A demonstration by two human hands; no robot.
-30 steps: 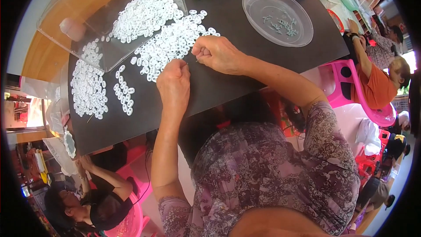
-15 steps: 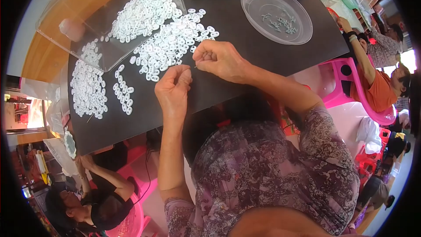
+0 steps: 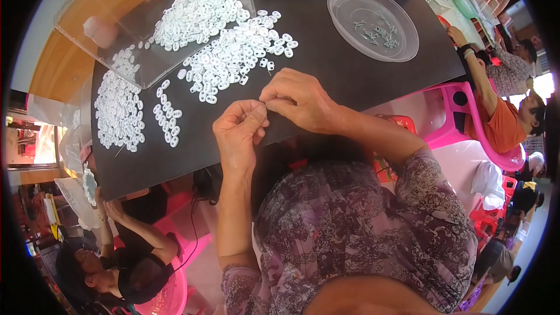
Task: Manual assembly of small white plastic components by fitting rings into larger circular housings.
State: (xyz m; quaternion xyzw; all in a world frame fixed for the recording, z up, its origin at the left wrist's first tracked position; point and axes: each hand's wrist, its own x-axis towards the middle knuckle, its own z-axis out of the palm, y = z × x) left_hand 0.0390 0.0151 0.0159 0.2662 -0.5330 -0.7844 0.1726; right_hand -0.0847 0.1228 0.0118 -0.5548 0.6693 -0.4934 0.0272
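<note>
So the left hand [image 3: 240, 125] has its grip pinched, thumb pressed against the fingers, and the right hand [image 3: 300, 96] is pinched the same way, the 2 meeting fingertip to fingertip just over the near edge of the desk [image 3: 315, 35]. Can't tell what, if anything, is in there, the fingers hide it. The nearest white pieces [image 3: 227, 61] sit in a loose heap on the desk, just beyond both hands and off toward the left. They're small glossy ovals, lots of them showing 2 dark openings. A short zigzag row [image 3: 167, 114] of the same ovals lies left of the left hand. Thin grey-green pegs [image 3: 382, 38] are scattered in a clear round dish [image 3: 350, 11], beyond the right hand.
</note>
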